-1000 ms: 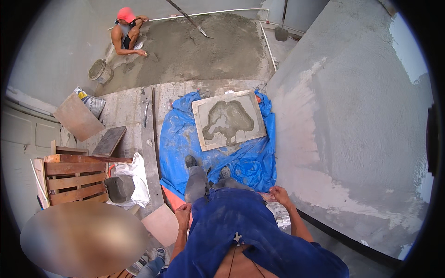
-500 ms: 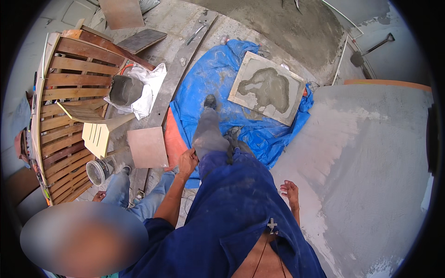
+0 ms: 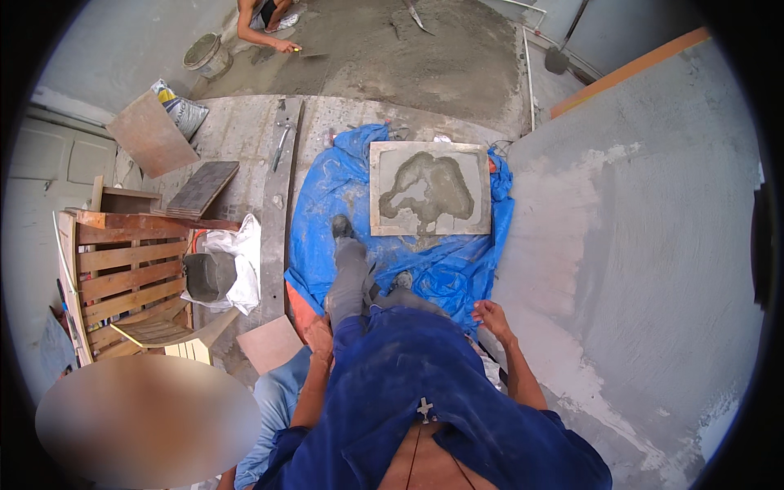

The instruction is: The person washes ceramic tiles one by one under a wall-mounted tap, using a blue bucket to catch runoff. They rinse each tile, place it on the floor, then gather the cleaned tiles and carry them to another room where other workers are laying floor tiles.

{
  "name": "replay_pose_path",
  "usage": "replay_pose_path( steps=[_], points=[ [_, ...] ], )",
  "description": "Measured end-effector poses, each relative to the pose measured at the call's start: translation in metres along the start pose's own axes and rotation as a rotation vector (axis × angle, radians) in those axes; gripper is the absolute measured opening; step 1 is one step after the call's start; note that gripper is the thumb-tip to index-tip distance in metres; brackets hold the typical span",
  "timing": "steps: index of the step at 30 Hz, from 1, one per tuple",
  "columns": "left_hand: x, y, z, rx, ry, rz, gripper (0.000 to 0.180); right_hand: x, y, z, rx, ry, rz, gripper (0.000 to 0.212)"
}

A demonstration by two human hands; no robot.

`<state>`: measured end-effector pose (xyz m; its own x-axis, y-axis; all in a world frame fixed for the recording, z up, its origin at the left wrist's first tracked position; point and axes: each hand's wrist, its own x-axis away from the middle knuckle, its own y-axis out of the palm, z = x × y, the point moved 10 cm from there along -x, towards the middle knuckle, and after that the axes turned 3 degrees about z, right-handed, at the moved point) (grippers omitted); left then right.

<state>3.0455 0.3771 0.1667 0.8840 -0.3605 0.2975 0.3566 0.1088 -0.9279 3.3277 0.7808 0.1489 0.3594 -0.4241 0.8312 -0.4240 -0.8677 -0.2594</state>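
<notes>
My left hand (image 3: 320, 336) hangs beside my left thigh, close against the trouser leg (image 3: 351, 278); its fingers are partly hidden. To the right of my body, my right hand (image 3: 492, 318) is raised with fingers loosely bent and apart, and nothing shows in it. Ahead of my feet lies a framed square slab (image 3: 384, 188) with a patch of wet grey mortar (image 3: 445, 184) on it. The slab rests on a crumpled blue tarp (image 3: 322, 188), where my shoes also stand.
A co-worker's hand (image 3: 287, 46) holds a trowel (image 3: 314, 55) on the mortar floor. Another person in jeans (image 3: 278, 408) is close at my left. Nearby are a wooden pallet (image 3: 131, 260), a mortar bucket (image 3: 208, 276), tiles (image 3: 153, 135), a hammer (image 3: 280, 145) and a plastered wall (image 3: 645, 245).
My view has turned left and up, bringing the far co-worker and a bucket into sight. My right hand has come up and inward; my left stays by my thigh.
</notes>
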Motion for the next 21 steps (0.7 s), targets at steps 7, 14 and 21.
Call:
replay_pose_path(
  steps=[7,14,21],
  points=[
    [-0.068,-0.071,-0.106,1.142,-0.593,-0.052,0.023,-0.014,-0.005,-0.041,-0.021,0.094,0.131,0.031],
    [-0.266,-0.234,-0.175,2.091,-0.298,0.336,0.038,-0.035,0.003,-0.147,0.021,0.124,0.202,0.035],
    [-0.436,-0.295,0.027,1.789,-0.262,-0.183,0.028,-0.029,0.056,-0.354,-0.249,-0.238,0.278,0.035]
  ],
)
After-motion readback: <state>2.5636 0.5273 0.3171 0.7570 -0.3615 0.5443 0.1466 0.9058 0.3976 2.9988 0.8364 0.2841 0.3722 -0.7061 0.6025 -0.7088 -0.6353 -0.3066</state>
